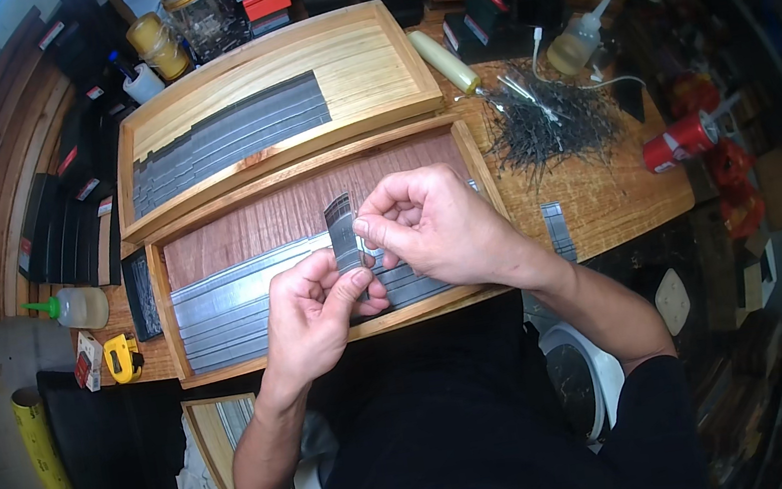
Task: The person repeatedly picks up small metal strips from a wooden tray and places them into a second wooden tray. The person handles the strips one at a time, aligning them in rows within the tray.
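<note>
My left hand is closed around a small stack of thin dark grey strips, held upright between thumb and fingers. My right hand pinches at the stack's right edge; whatever lies between its fingertips is too small to make out. Both hands are above a shallow wooden tray with a reddish-brown bottom. Rows of shiny grey metal strips cover its near half, partly hidden by my hands. Behind it, a second pale wooden tray holds rows of darker strips.
A heap of thin dark pieces lies at the right, near a squeeze bottle and a red can. A short strip bundle rests at the table's edge. A green-tipped bottle and yellow tool sit left.
</note>
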Motion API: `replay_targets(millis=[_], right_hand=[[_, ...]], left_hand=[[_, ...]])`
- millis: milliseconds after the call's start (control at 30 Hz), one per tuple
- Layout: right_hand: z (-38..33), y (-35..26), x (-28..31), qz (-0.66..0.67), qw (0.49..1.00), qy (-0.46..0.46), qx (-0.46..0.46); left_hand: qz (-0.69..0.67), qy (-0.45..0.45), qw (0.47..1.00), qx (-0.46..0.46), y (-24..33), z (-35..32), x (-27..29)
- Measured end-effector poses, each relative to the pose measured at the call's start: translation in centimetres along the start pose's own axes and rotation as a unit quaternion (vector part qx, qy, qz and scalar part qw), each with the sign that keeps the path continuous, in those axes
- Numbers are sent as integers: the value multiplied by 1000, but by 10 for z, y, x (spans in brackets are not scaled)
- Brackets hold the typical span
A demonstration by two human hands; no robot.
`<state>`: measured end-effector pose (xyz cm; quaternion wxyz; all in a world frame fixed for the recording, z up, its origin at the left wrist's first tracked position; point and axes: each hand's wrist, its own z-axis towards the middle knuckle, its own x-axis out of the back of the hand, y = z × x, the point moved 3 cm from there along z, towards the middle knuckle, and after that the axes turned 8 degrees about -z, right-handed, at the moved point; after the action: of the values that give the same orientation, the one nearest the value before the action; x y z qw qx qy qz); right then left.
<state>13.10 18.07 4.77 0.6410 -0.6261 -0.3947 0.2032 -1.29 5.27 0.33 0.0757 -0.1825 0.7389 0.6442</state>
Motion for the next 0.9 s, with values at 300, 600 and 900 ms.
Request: replay_targets(millis=[300, 600, 900], right_hand=[[3, -1, 26, -131, 990, 12, -46], [13, 33, 23, -206, 971, -31, -120], [18, 32, 15, -233, 960, -61, -144]], left_hand=[[417, -26, 864, -281, 23, -11, 3], [597, -200, 711, -313, 23, -13, -10], [592, -208, 735, -258, 21, -8, -11]])
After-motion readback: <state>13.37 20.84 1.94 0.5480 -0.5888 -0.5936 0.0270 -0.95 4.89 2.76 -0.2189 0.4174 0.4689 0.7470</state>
